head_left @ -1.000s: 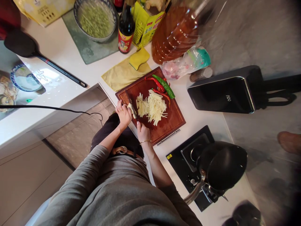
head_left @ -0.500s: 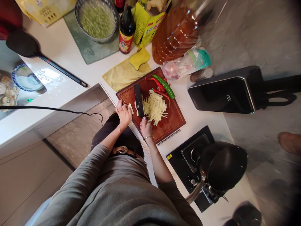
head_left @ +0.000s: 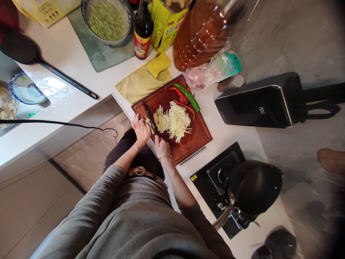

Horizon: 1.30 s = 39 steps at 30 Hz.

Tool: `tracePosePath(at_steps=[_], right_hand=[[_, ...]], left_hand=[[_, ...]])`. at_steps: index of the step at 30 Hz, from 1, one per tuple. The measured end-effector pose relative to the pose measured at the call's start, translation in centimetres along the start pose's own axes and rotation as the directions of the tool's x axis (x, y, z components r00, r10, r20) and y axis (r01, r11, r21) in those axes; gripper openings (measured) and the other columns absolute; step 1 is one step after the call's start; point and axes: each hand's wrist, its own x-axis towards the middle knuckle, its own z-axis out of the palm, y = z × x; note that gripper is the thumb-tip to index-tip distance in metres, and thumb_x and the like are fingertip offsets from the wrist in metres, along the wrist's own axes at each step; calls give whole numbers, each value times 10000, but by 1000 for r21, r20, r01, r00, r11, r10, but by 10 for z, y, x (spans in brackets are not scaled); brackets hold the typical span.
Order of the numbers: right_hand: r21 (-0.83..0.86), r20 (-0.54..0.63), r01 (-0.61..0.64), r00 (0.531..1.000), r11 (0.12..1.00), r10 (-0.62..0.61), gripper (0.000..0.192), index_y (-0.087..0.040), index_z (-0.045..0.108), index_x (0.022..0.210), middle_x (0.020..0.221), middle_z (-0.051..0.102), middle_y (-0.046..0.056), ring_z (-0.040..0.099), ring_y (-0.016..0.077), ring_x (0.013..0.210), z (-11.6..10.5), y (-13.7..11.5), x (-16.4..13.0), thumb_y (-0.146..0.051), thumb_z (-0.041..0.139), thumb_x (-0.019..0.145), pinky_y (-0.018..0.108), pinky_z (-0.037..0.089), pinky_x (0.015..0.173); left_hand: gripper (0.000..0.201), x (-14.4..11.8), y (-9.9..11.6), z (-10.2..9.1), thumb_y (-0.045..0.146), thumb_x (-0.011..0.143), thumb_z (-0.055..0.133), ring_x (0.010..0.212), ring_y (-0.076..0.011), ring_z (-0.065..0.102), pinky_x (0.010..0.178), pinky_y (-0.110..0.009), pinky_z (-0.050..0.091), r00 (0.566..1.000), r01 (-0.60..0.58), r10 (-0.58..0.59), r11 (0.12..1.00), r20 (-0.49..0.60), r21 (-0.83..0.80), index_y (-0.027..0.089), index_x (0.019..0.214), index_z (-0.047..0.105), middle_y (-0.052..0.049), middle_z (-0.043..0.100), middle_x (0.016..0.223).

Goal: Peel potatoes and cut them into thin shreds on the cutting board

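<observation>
A dark red wooden cutting board (head_left: 194, 135) lies on the white counter. On it sits a pile of pale potato strips (head_left: 174, 121), with red chillies (head_left: 179, 95) and a green chilli (head_left: 192, 98) at its far edge. My left hand (head_left: 140, 128) presses a small remaining potato piece against the board's left edge. My right hand (head_left: 161, 145) grips the handle of a knife (head_left: 150, 125), whose blade stands edge-down right beside my left fingers, between them and the strips.
Behind the board lie a yellow cloth (head_left: 140, 84) and sponge (head_left: 159, 64), a sauce bottle (head_left: 142, 30), a big oil jug (head_left: 201, 34), a bowl of green food (head_left: 107, 19) and a plastic bag (head_left: 212, 70). A black appliance (head_left: 258, 102) and a black pot (head_left: 254, 187) on a cooktop stand right.
Half a second ago the knife was tilted flat, pushing strips toward the pile. Now the blade is upright again beside my left fingers and the potato piece.
</observation>
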Motion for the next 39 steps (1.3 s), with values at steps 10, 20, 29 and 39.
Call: tracePosePath(at_steps=[10, 20, 29, 39], right_hand=[[208, -44, -39, 998, 977, 49, 767, -167, 643, 689, 585, 649, 102, 625, 182, 587, -16, 9, 3, -640, 74, 888, 256, 393, 564], [240, -74, -110, 989, 964, 131, 787, -161, 653, 693, 578, 648, 94, 621, 176, 583, -16, 13, -3, -649, 65, 881, 259, 401, 563], [218, -45, -113, 991, 969, 126, 720, -170, 657, 708, 583, 655, 90, 636, 182, 603, -17, 5, -5, -593, 111, 912, 261, 407, 582], [218, -82, -109, 988, 970, 130, 730, -170, 649, 723, 616, 659, 101, 635, 192, 633, -17, 2, -4, -591, 83, 909, 271, 409, 609]], left_hand=[[268, -1, -6, -10, 310, 912, 301, 1426, -209, 138, 1128, -439, 191, 997, -72, 71, 997, -21, -29, 153, 973, 509, -176, 323, 1442], [247, 4, 8, -9, 322, 897, 382, 1431, -232, 129, 1151, -470, 88, 998, -70, 70, 997, 6, -28, 145, 980, 533, -199, 364, 1429], [222, 19, 23, -17, 310, 846, 451, 1413, -258, 189, 1147, -474, 68, 985, -134, 139, 990, 106, -54, 173, 990, 552, -160, 392, 1411], [162, 18, 29, -17, 285, 830, 455, 1403, -282, 188, 1130, -485, 85, 973, -187, 190, 982, 130, -30, 187, 872, 577, -136, 473, 1318]])
